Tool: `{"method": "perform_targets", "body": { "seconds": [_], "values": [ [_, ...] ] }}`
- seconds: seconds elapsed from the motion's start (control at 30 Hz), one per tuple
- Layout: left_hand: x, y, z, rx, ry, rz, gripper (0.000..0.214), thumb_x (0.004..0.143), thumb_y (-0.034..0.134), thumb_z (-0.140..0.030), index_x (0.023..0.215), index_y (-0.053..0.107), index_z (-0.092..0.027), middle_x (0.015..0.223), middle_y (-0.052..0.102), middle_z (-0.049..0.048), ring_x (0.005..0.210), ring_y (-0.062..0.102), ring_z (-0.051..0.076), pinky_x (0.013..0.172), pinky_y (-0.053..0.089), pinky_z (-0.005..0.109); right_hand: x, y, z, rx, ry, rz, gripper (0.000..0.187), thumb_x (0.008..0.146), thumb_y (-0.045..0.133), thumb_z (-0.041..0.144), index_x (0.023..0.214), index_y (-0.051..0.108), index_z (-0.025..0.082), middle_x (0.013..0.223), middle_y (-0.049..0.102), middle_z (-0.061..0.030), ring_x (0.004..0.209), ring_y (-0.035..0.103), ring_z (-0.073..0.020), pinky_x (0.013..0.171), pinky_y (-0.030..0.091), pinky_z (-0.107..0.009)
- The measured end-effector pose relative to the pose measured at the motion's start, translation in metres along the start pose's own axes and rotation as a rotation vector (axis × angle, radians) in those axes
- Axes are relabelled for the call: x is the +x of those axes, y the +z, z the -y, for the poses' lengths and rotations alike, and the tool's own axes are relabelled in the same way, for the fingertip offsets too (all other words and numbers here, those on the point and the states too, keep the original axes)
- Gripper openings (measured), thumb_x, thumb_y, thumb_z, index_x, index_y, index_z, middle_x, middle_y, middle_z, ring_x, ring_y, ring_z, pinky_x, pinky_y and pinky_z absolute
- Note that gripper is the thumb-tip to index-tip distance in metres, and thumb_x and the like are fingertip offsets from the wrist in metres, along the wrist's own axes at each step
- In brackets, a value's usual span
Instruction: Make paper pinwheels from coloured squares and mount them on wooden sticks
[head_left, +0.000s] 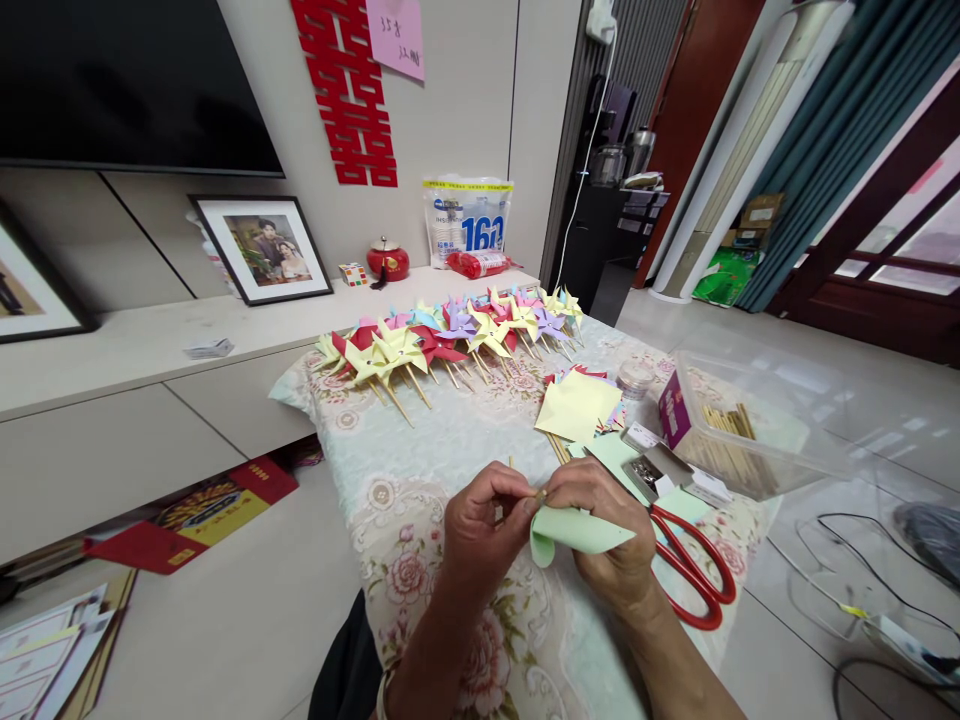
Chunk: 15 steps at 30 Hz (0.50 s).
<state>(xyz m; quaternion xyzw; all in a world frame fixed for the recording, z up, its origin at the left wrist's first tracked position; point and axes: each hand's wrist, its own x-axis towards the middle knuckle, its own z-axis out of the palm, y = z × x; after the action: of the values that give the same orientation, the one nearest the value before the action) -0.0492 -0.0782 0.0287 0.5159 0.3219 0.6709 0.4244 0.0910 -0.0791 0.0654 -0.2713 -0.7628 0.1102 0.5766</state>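
Presently, curled green paper (589, 532) sits between your hands above the desk (442, 450), toward its near edge; your left hand (487, 525) and right hand (611, 540) both pinch it. Red-handled scissors (724, 590) crowd your right hand. Beyond, a clear box (795, 440) stands at the right edge; pinwheels (491, 335) line the far edge.

Single head-worn view, facing forward and down, left hand (484, 525) and right hand (611, 535) close at lower centre, cloth-covered table (442, 440) beneath and stretching ahead, television (127, 85) farther off upper left, curtain (847, 130) well back upper right, wide field.
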Motion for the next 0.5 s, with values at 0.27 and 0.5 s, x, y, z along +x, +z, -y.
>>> {"method": "perform_targets", "body": {
  "seconds": [0.27, 0.5],
  "values": [
    [-0.0005, -0.0014, 0.0003, 0.139, 0.149, -0.014, 0.006, 0.083, 0.069, -0.019, 0.077, 0.067, -0.018, 0.072, 0.060, 0.0020, 0.067, 0.055, 0.014, 0.060, 0.042, 0.025, -0.0021, -0.0001, -0.0006, 0.006, 0.022, 0.012, 0.021, 0.086, 0.052, 0.002, 0.086, 0.065, 0.019, 0.079, 0.066, -0.0067, 0.074, 0.062, -0.0197, 0.069, 0.050, -0.037],
    [0.0000, -0.0007, -0.0049, 0.277, 0.249, -0.018, 0.006, 0.082, 0.068, -0.015, 0.077, 0.067, -0.018, 0.072, 0.062, 0.0021, 0.064, 0.056, 0.013, 0.058, 0.042, 0.025, -0.0018, 0.0000, -0.0020, 0.008, 0.053, 0.005, 0.021, 0.086, 0.052, 0.004, 0.084, 0.065, 0.020, 0.078, 0.067, -0.0059, 0.074, 0.063, -0.0200, 0.068, 0.051, -0.037]
  ]
}}
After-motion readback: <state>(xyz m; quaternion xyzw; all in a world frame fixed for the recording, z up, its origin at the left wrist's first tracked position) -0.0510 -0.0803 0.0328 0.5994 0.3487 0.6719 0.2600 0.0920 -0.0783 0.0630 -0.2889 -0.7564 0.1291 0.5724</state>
